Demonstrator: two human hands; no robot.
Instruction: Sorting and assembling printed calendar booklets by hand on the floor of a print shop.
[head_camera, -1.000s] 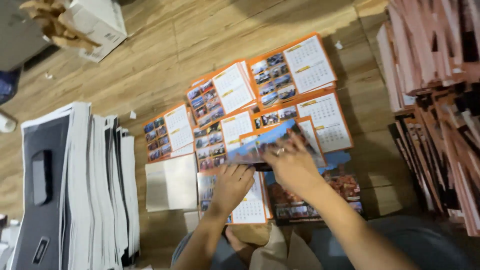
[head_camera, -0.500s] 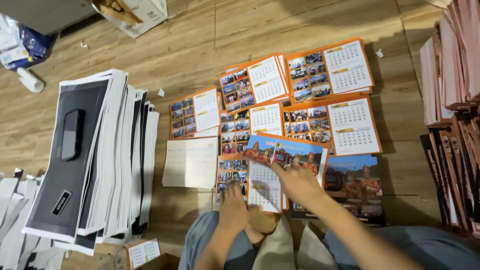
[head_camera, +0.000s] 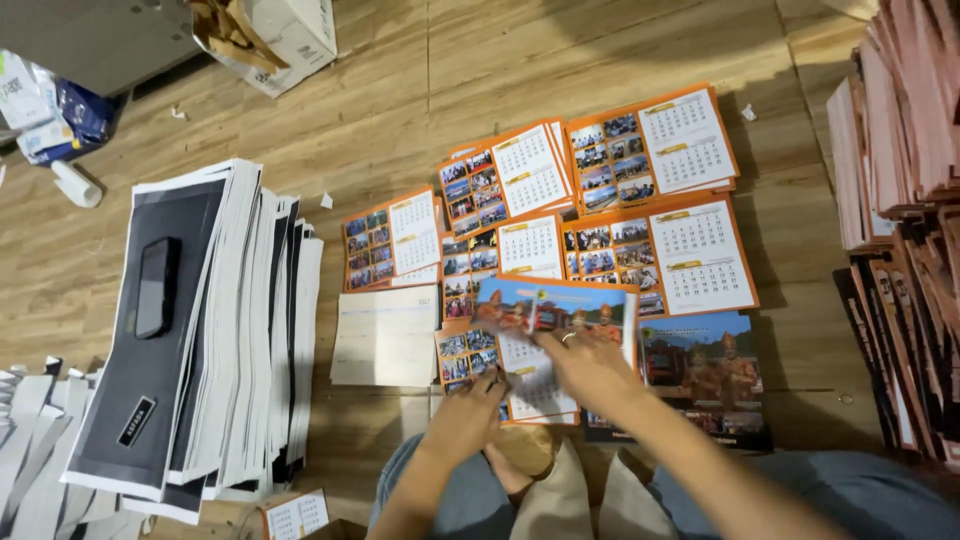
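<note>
We're mid-collation: right hand (head_camera: 590, 368) grips the picture cover sheet (head_camera: 555, 305) over the near calendar stack (head_camera: 500, 375) on the wooden floor (head_camera: 400, 90), left hand (head_camera: 465, 420) presses flat, fingers spread, on that stack. Next, we judge, square the sheet's edges first (frame's blurred, contact unclear).

Printed paper goods on a wood floor.

Floor (head_camera: 420, 90): wood planks, smooth, light sheen, visible grain. Calendar sheets (head_camera: 650, 150): paper, orange-bordered, smooth, slightly glossy print. Picture sheet (head_camera: 560, 305) under the right hand (head_camera: 590, 370) and beside the left hand (head_camera: 465, 420): glossy colour-printed paper. Plain sheet (head_camera: 385, 335): pale matt paper. Big stack (head_camera: 230, 320) at left: paper with white edges, its top sheet matt black. Phone (head_camera: 157, 287) on that stack: dark, smooth, glossy face. Box (head_camera: 290, 35): white card, torn brown cardboard inside. Stacks (head_camera: 900, 200) at right: pinkish-brown card edges, matt. Trousers (head_camera: 870, 495): blue-grey cloth.
</note>
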